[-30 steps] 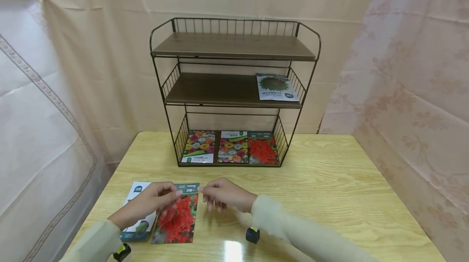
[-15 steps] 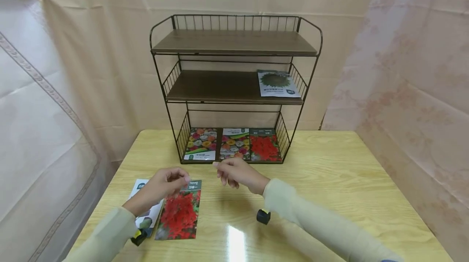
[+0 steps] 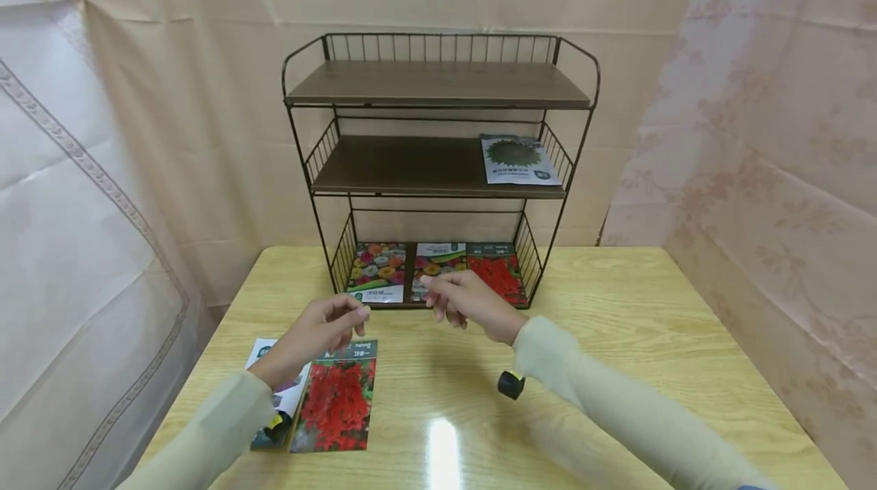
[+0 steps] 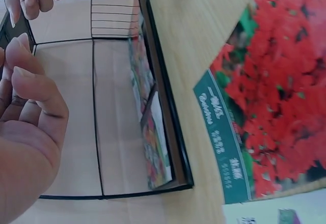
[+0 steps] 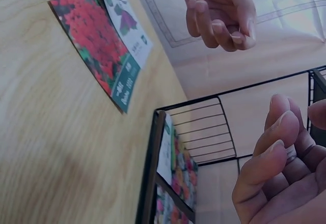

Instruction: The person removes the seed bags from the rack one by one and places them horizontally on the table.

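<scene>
My left hand [image 3: 314,335] hovers in the air with loosely bent fingers and holds nothing. Below it lie a seed packet with red flowers [image 3: 336,406] and, to its left, a white seed packet [image 3: 293,396] partly covered by my forearm. My right hand [image 3: 476,303], fingers also relaxed around nothing, is raised before the lowest tier of a wire rack [image 3: 438,193]. There it overlaps a mixed-flower packet [image 3: 439,252] and a red-flower packet [image 3: 495,277]. Another mixed-flower packet [image 3: 377,265] lies at that tier's left end. Both wrist views show bare fingertips.
On the middle shelf [image 3: 397,163], a white packet with a green, spiky round picture [image 3: 517,155] lies at the right end. The top shelf [image 3: 438,83] has a wire rail. The wooden table [image 3: 617,353] extends to the right. Curtains hang behind and at both sides.
Both hands have lifted off from around the red-flower packet on the table and moved forward and right, the right hand further toward the rack. The packets stay where they were.
</scene>
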